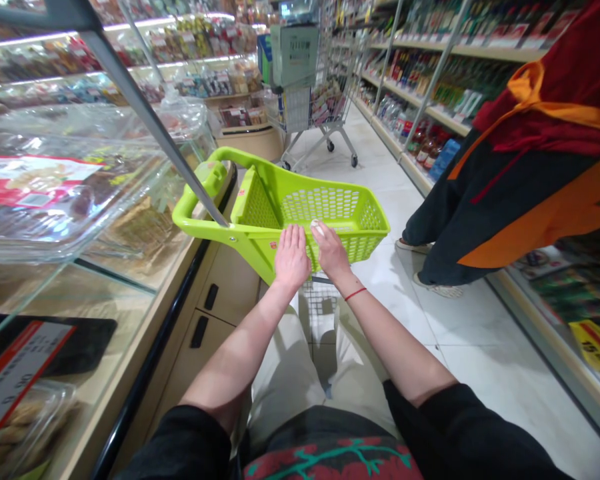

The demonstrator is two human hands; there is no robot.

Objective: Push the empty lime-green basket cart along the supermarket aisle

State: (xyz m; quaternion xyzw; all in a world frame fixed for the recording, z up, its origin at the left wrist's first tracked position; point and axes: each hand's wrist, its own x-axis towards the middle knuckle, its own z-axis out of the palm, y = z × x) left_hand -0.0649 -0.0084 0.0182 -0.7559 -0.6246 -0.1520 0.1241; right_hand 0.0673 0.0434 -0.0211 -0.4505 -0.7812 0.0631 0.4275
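A lime-green plastic shopping cart basket (325, 193) with perforated walls is directly before me, turned sideways. My left hand (293, 257) rests on its near rim, fingers stretched out side by side. Just to the right, my right hand (331, 252) is closed at the same rim. A small white wad (317, 227), perhaps tissue, pokes out of its fingers; the rest of it is hidden. Inside the basket I see only bare green plastic. The cart's handle (184, 212) points left.
At left is a glass-edged counter (145, 287) with packaged food (35, 180). A metal pole (150, 120) slants past the cart handle. Ahead stands a loaded wire trolley (305, 110). A person in an orange apron (540, 227) stands at right, by stocked shelves (430, 47).
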